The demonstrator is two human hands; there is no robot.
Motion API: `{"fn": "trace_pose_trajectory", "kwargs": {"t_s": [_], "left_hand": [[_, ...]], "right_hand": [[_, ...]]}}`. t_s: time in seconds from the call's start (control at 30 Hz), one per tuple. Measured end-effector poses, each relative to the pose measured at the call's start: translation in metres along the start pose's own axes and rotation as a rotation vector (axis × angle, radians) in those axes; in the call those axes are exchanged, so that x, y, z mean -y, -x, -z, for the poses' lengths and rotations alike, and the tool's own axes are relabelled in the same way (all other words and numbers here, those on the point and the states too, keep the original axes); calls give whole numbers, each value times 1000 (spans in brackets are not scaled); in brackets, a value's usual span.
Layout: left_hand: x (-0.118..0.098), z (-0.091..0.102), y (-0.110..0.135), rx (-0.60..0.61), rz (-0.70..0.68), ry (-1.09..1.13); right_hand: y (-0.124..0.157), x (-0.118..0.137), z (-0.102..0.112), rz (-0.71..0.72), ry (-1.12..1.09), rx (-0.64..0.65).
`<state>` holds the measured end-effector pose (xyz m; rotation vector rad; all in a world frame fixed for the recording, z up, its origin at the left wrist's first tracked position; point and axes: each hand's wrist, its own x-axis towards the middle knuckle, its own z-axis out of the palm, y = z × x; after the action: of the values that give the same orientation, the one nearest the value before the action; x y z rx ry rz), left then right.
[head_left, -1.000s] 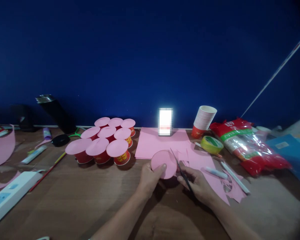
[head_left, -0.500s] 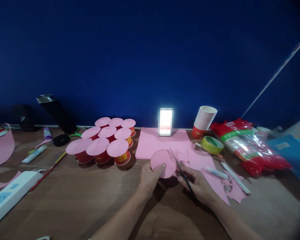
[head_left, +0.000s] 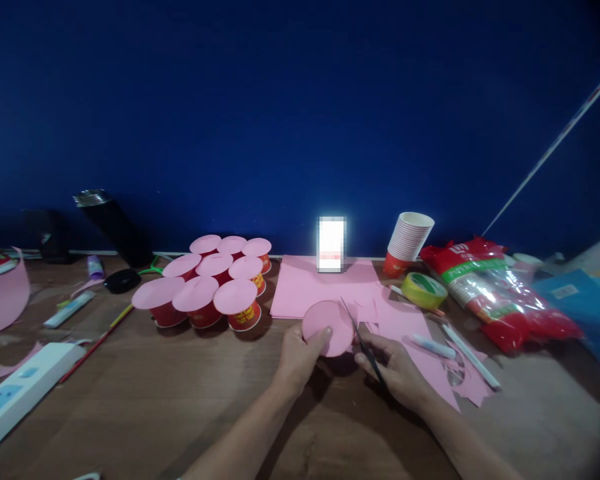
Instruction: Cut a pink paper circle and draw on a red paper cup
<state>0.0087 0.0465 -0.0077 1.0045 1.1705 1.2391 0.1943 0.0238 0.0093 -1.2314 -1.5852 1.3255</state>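
Between thumb and fingers, my left hand (head_left: 300,357) pinches a round pink paper disc (head_left: 327,323) above the table. A pair of dark scissors (head_left: 367,353) is in my right hand (head_left: 390,370), its fingers closed around the handles. The blades point up and away, along the right edge of the disc. Behind the disc lie pink paper sheets (head_left: 300,287). To the left, several red paper cups (head_left: 243,319) stand in rows, each topped by a pink paper disc (head_left: 236,296).
At the back right are stacked paper cups (head_left: 413,233), yellow tape (head_left: 424,291) and a red plastic bag (head_left: 500,287). A lit phone (head_left: 331,245) stands at the wall. Glue sticks and paper scraps (head_left: 477,383) lie at right. A power strip (head_left: 27,387) and black bottle (head_left: 115,227) are left.
The disc and both hands have shifted very slightly to the right. Otherwise the scene looks the same.
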Motion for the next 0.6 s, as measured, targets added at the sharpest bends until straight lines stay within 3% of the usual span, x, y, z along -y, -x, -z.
{"fn": "trace_pose_trajectory", "kwargs": {"t_s": [0.6], "left_hand": [[-1, -1, 0, 18, 29, 12]], "right_hand": [[0, 7, 2, 58, 63, -19]]}}
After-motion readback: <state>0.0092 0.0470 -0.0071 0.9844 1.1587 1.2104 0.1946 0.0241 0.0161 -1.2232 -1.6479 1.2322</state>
